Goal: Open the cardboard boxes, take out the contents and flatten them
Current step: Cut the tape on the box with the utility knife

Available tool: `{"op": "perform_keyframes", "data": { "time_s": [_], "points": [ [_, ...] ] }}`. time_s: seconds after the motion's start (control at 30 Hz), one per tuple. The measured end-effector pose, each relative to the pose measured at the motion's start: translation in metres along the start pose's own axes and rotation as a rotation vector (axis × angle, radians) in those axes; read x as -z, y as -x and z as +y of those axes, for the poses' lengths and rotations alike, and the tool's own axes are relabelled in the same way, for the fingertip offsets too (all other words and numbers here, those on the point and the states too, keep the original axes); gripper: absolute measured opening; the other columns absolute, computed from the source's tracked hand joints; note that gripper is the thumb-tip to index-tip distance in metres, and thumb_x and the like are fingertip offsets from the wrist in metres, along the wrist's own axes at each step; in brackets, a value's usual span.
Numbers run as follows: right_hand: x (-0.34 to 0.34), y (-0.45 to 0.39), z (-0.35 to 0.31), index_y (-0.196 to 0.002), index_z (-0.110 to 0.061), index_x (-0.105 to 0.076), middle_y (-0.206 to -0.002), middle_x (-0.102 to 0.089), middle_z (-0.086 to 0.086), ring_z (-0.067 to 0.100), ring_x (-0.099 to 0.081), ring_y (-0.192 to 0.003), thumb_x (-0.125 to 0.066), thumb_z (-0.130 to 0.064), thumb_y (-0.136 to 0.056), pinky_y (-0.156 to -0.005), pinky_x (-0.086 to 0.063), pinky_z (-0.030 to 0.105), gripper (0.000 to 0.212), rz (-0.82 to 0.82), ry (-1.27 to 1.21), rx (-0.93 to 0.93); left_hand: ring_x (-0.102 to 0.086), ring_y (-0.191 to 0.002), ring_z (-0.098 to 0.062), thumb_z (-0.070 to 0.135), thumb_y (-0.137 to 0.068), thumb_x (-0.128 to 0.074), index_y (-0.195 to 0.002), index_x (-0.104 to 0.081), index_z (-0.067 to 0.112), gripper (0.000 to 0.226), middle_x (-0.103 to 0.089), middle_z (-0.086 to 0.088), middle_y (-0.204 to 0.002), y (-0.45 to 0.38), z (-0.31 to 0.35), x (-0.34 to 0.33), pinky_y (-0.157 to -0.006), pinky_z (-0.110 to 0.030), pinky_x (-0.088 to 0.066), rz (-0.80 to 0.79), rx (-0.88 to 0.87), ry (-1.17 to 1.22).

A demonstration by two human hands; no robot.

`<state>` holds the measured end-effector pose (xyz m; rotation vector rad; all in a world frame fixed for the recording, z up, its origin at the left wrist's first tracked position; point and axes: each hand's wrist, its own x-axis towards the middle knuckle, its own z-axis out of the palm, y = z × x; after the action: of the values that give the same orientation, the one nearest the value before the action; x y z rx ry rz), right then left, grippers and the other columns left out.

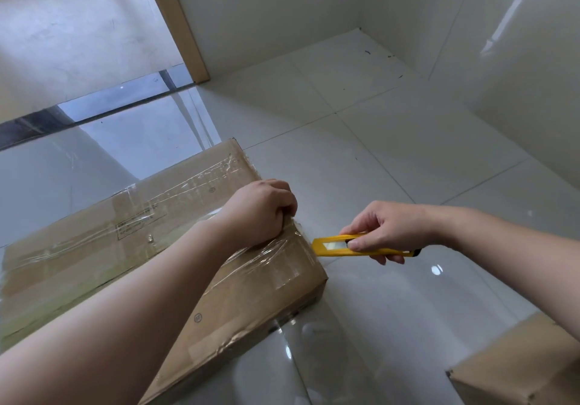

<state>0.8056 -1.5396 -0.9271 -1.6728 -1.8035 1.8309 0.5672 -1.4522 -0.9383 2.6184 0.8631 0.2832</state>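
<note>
A large flat cardboard box (131, 229), sealed with clear tape, lies on the glossy tiled floor. My left hand (260, 210) grips its right-hand edge, fingers curled over the side. My right hand (386, 229) holds a yellow utility knife (335, 246), thumb on the slider. The knife's front end touches the box's right side just below my left hand. Whether the blade sits inside the cardboard is hidden.
A second cardboard box (518, 370) shows its corner at the bottom right. White tiled walls close in at the back and right. A wooden door frame (175, 25) stands at the back, with a dark threshold strip (94, 103) to its left.
</note>
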Motion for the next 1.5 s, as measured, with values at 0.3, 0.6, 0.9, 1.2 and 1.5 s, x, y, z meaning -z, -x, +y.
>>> {"op": "perform_keyframes", "data": {
  "time_s": [0.3,0.6,0.9,1.2,1.5],
  "points": [
    [-0.005,0.012,-0.002,-0.115,-0.017,-0.068,-0.059,-0.057,0.007,0.021,-0.049,-0.049,-0.055,-0.019,-0.096,-0.046,-0.045,0.022,0.024,0.039,0.024,-0.022,-0.058,-0.075,-0.021,0.004,-0.059,-0.038,-0.066,-0.066,0.014,0.03,-0.064,0.004,-0.073,-0.003,0.002,-0.005,-0.064,-0.035,-0.052,-0.04,-0.065,-0.01],
    [-0.003,0.036,0.015,-0.115,-0.016,-0.069,-0.059,-0.057,0.004,0.012,-0.048,-0.042,-0.054,-0.018,-0.096,-0.045,-0.043,0.021,0.024,-0.001,0.03,-0.052,-0.053,-0.076,-0.018,0.004,-0.06,-0.037,-0.064,-0.063,0.015,0.029,-0.061,0.005,-0.073,-0.005,0.003,-0.005,-0.064,-0.038,-0.051,-0.06,-0.059,-0.025],
    [0.001,-0.001,-0.008,-0.112,-0.019,-0.069,-0.061,-0.058,0.008,0.017,-0.049,-0.045,-0.054,-0.02,-0.097,-0.046,-0.046,0.026,0.021,0.102,0.017,0.042,-0.055,-0.11,-0.028,0.01,-0.071,-0.036,-0.12,-0.061,0.012,0.055,-0.061,-0.007,-0.118,0.002,0.009,0.008,-0.092,-0.04,-0.048,0.079,0.029,-0.118],
    [0.004,-0.026,-0.022,-0.11,-0.014,-0.068,-0.062,-0.059,0.009,0.017,-0.053,-0.05,-0.056,-0.02,-0.096,-0.047,-0.048,0.027,0.019,0.139,-0.025,0.044,-0.055,-0.108,-0.027,0.006,-0.079,-0.05,-0.112,-0.066,0.012,0.038,-0.062,-0.005,-0.112,0.023,-0.013,0.017,-0.09,-0.039,-0.048,0.115,0.145,-0.126],
    [-0.002,-0.002,-0.009,-0.074,-0.011,-0.063,-0.062,-0.065,0.005,0.018,-0.056,-0.048,-0.053,-0.049,-0.093,-0.056,-0.046,0.026,0.044,0.094,0.142,-0.093,-0.051,-0.113,-0.025,-0.003,-0.079,-0.049,-0.115,-0.065,0.015,0.043,-0.06,-0.003,-0.12,0.009,-0.015,0.014,-0.094,-0.038,-0.045,0.108,0.163,-0.106]
  ]
}}
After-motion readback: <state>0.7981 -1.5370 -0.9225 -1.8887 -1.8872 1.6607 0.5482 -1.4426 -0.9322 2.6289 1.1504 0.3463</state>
